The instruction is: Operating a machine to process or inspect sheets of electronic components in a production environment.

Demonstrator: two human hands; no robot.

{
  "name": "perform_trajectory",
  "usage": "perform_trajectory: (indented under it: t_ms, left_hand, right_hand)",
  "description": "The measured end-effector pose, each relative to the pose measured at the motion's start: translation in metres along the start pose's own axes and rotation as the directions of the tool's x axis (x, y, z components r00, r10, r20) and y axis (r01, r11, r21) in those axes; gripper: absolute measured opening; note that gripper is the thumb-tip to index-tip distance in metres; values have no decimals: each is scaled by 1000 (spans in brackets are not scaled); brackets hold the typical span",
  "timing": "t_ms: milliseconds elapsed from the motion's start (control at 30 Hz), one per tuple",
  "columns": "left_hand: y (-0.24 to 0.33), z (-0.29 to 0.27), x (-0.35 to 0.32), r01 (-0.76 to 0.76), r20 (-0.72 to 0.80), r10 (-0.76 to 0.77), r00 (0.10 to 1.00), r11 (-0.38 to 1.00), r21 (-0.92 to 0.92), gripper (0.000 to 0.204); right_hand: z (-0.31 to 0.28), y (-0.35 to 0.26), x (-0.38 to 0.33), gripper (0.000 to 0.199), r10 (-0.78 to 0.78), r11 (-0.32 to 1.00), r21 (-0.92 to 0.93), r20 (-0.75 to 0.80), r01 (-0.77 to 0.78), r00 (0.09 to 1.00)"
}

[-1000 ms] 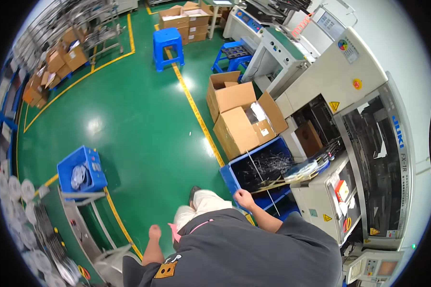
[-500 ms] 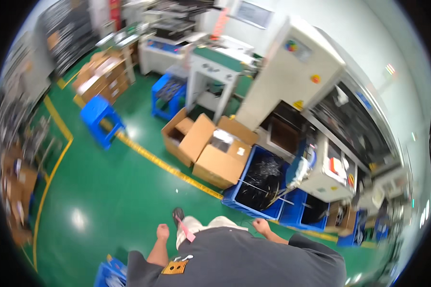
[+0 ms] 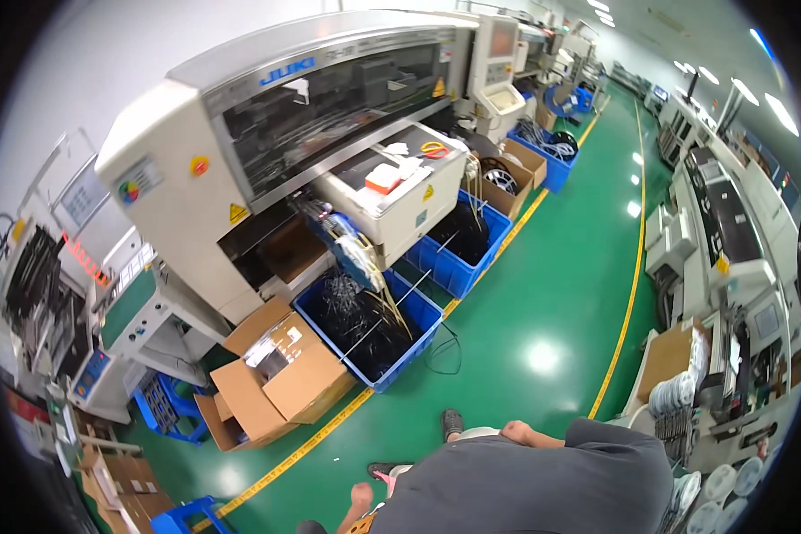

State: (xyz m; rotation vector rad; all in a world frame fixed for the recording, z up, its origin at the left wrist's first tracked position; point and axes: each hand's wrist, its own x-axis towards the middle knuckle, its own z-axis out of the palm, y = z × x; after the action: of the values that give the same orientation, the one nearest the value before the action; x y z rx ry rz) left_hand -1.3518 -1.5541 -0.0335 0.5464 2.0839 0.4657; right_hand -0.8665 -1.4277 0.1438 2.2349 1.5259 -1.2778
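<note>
My left hand hangs low over the green floor beside my left shoe, its fingers curled in with nothing seen in them. My right hand is held near the right side of my body, also curled, with nothing seen in it. Neither hand touches anything around it. Ahead of me stands a blue bin with dark tape scraps in it. Left of the bin is an open cardboard box with clear plastic inside.
A large white machine stands along the left, with red-handled scissors on its front ledge. Behind the first bin is a second blue bin. A black cable lies on the floor. Racks with white reels line the right side.
My view has swung to the right, so the machine and bins now lie further left and a long aisle shows. My feet are now apart. Both hands stay curled.
</note>
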Motion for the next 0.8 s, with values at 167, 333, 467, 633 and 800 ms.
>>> perform_trajectory:
  t_ms: [167, 333, 467, 633, 800]
  left_hand:
    - [139, 50, -34, -128, 445, 147, 883, 989, -72, 29]
    - [251, 110, -75, -519, 390, 417, 821, 830, 206, 32]
    - [280, 135, -82, -508, 571, 338, 749, 845, 166, 38]
    - [274, 118, -77, -494, 601, 278, 749, 839, 228, 39]
    - [248, 83, -74, -529, 544, 233, 806, 696, 485, 38]
  right_hand:
    - [-12, 85, 39, 29, 66, 972, 226, 34, -72, 997]
    - [-19, 120, 59, 25, 149, 908, 402, -55, -115, 987]
    - [11, 168, 80, 27, 244, 849, 488, -22, -202, 970]
    - [38, 187, 81, 33, 152, 888, 434, 38, -154, 988]
    - [61, 220, 107, 37, -154, 937, 344, 236, 66, 959]
